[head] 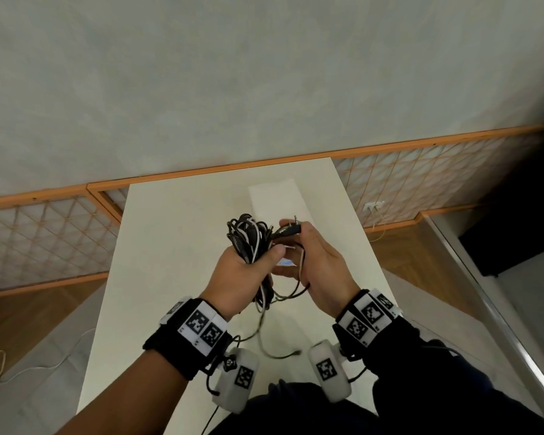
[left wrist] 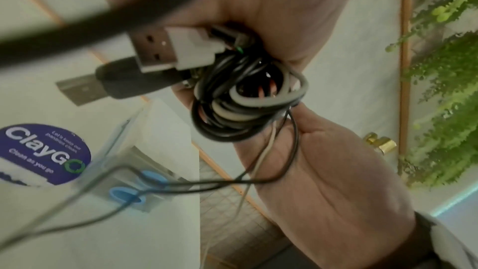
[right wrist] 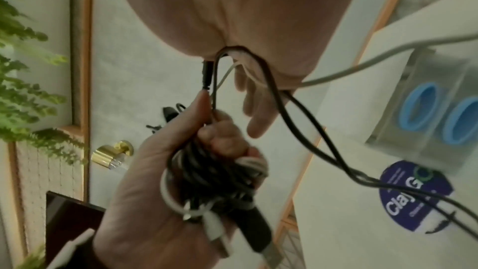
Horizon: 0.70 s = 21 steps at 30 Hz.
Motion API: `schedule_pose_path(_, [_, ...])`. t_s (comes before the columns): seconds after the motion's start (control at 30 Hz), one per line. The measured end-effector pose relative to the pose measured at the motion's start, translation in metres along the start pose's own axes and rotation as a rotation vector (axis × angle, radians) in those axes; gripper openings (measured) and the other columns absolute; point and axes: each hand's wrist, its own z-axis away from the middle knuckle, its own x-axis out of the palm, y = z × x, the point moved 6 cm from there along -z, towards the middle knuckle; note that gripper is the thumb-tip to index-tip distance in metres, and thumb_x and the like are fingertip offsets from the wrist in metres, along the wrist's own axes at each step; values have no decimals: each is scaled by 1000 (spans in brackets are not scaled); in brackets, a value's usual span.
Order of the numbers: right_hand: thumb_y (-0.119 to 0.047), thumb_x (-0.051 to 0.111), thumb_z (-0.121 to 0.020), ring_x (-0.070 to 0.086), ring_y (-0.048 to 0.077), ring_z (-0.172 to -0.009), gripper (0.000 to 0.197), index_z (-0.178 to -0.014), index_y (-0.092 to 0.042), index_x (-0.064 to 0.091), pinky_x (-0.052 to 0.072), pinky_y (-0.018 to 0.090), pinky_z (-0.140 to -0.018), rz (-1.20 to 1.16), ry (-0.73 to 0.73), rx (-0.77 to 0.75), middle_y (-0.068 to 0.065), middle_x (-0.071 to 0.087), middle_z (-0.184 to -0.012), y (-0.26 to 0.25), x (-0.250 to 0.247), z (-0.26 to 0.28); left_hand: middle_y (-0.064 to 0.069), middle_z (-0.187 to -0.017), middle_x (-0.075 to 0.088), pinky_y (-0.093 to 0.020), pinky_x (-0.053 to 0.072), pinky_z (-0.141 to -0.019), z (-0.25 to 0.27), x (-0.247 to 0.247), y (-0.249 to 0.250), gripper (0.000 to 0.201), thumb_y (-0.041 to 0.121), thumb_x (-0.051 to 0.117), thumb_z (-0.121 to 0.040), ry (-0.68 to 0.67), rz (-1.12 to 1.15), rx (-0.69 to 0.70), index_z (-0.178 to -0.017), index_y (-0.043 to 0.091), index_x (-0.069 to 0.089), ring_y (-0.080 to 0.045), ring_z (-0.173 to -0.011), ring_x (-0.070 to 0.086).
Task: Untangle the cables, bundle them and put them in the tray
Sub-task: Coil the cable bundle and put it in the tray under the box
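Above the white table (head: 157,277), my left hand (head: 244,270) grips a coiled bundle of black and white cables (head: 248,238). In the left wrist view the bundle (left wrist: 245,107) shows a white USB plug (left wrist: 160,50) and a black USB plug (left wrist: 108,83) sticking out. Just to its right, my right hand (head: 316,257) pinches loose cable ends with jack plugs (head: 291,229). Thin strands run from the bundle across the right palm (left wrist: 325,175). A loose cable tail (head: 280,353) hangs down to the table. The clear tray (head: 275,197) stands behind the hands.
The tray (right wrist: 424,122) holds blue rings (right wrist: 420,107). A round blue ClayGo sticker (left wrist: 46,154) lies on the table beside it. Wooden flooring and latticed wall panels (head: 44,240) surround the narrow table. Green plants (left wrist: 444,89) hang nearby.
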Motion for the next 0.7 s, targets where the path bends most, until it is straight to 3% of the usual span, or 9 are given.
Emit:
schedule_pose_path(0.07, [-43, 32, -112, 68, 34, -123, 50, -138, -13, 63, 54, 53, -106, -71, 51, 5, 21, 71, -129, 0, 11, -1, 8, -62, 72, -17, 52, -59, -1, 6, 0, 11, 23, 75, -97, -21, 58, 19, -90, 31, 77, -5, -58, 66])
schedule_pose_path(0.17, [-44, 37, -112, 72, 30, -118, 50, -124, -11, 73, 52, 48, -111, -141, 166, 1, 16, 77, -120, -1, 19, -3, 16, -87, 80, -14, 52, -75, -2, 13, -2, 25, 11, 77, -94, -103, 96, 69, -111, 29, 76, 2, -80, 72])
schedule_pose_path(0.23, [-49, 40, -110, 76, 27, -108, 53, -113, -11, 77, 56, 43, -104, -123, 205, 17, 12, 80, -109, -2, 22, -3, 11, -103, 81, -17, 55, -83, -1, 17, 1, 36, 4, 76, -94, -176, 139, 90, -125, 23, 72, -3, -96, 74])
schedule_pose_path(0.3, [-58, 43, -105, 78, 24, -102, 57, -108, -12, 78, 60, 39, -95, -121, 209, 41, 10, 82, -103, -4, 23, -3, 10, -106, 81, -18, 56, -84, 1, 18, 3, 44, 1, 75, -93, -230, 140, 87, -133, 17, 68, -5, -101, 75])
schedule_pose_path(0.37, [-62, 48, -101, 78, 21, -100, 56, -107, -14, 76, 61, 35, -90, -108, 180, 43, 7, 81, -104, -5, 26, -3, 15, -92, 80, -16, 55, -76, 2, 15, 4, 34, -1, 76, -92, -245, 70, 78, -120, 17, 72, 0, -87, 75])
schedule_pose_path(0.43, [-63, 52, -99, 77, 19, -104, 53, -111, -15, 72, 60, 36, -94, -14, 134, 17, 4, 80, -107, -6, 29, -4, 16, -75, 75, -15, 52, -67, 1, 13, 2, 21, -2, 78, -90, -286, -36, 72, -98, 16, 73, 2, -70, 69])
schedule_pose_path(0.5, [-62, 50, -100, 74, 14, -105, 48, -115, -21, 70, 58, 34, -96, 89, 126, -1, -4, 77, -105, -8, 30, -4, 15, -63, 69, -14, 49, -60, 0, 14, 0, 20, -2, 78, -89, -331, -120, 51, -85, 16, 70, 2, -60, 64])
schedule_pose_path(0.63, [-50, 41, -109, 72, 7, -104, 39, -115, -27, 72, 56, 29, -99, 208, 81, -55, -10, 75, -104, -19, 31, -6, -3, -74, 75, -28, 56, -68, -5, 11, -3, 9, 6, 78, -91, -209, -137, 46, -88, 13, 74, -6, -69, 67])
schedule_pose_path(0.7, [-46, 38, -110, 71, 8, -110, 39, -118, -30, 72, 55, 34, -105, 236, 15, -82, -7, 74, -113, -28, 33, -6, 8, -75, 75, -23, 55, -70, -8, 10, -1, 18, 5, 75, -92, -147, -111, 68, -88, 23, 74, -4, -72, 68])
